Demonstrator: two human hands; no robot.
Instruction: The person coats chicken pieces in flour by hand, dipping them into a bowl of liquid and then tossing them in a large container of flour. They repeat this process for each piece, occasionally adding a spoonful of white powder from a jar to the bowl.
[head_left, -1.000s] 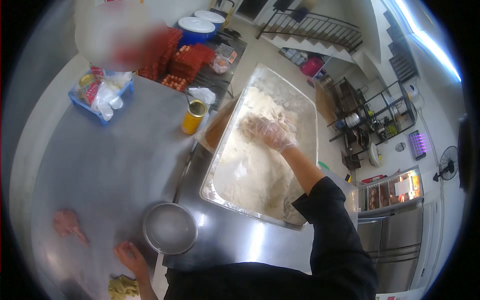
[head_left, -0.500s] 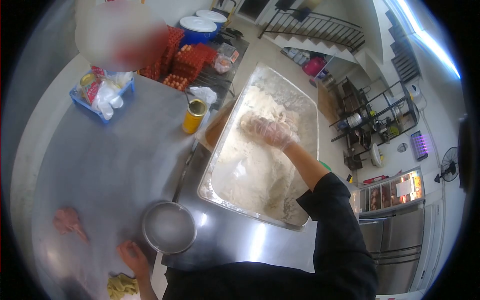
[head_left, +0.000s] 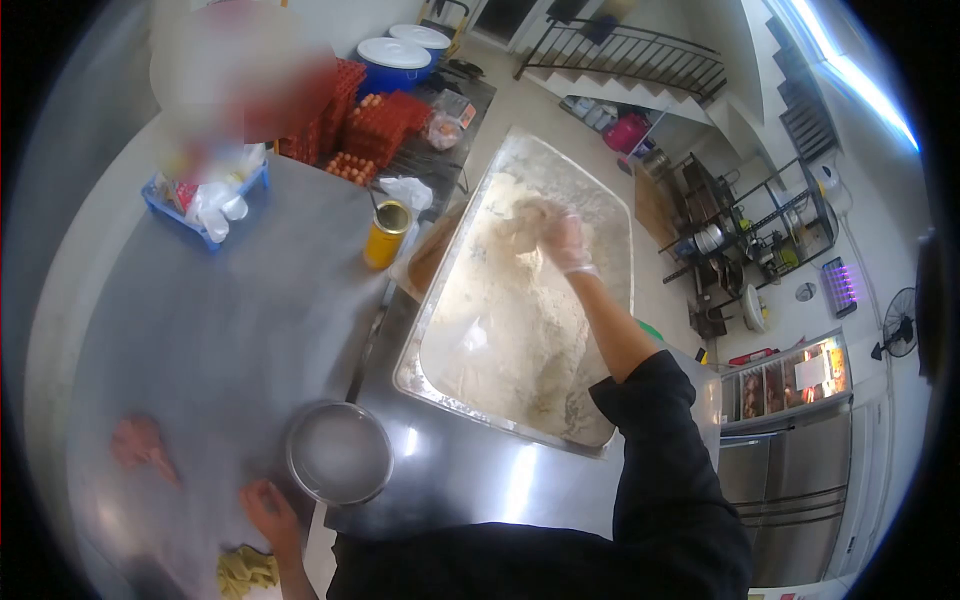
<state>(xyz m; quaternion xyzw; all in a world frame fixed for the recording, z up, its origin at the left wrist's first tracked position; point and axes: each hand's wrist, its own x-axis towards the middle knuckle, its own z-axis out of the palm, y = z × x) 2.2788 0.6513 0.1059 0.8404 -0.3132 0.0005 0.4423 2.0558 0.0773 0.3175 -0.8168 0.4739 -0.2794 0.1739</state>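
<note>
A large metal tray (head_left: 513, 430) holds a bed of white flour (head_left: 480, 290). My right hand (head_left: 566, 240), in a clear plastic glove, is over the upper part of the flour, its fingers curled around a flour-coated piece that I cannot make out. My left hand (head_left: 270, 508), bare, rests on the steel table with its fingers bent, and I see nothing clearly in it. Beside it stand a round metal bowl (head_left: 340, 453) and a crumpled yellow-green cloth (head_left: 246, 571). A raw pink piece of meat (head_left: 143, 447) lies further left.
A yellow can (head_left: 386, 236) stands left of the tray, on the steel table (head_left: 230, 330). A blue basket (head_left: 212, 236) with plastic bags is at the back left. Behind are red egg trays (head_left: 385, 128) and blue tubs (head_left: 392, 70). Shelving (head_left: 745, 225) stands at the right.
My right hand has moved a little up and to the right in the tray, with the coated piece. My left hand has hardly moved.
</note>
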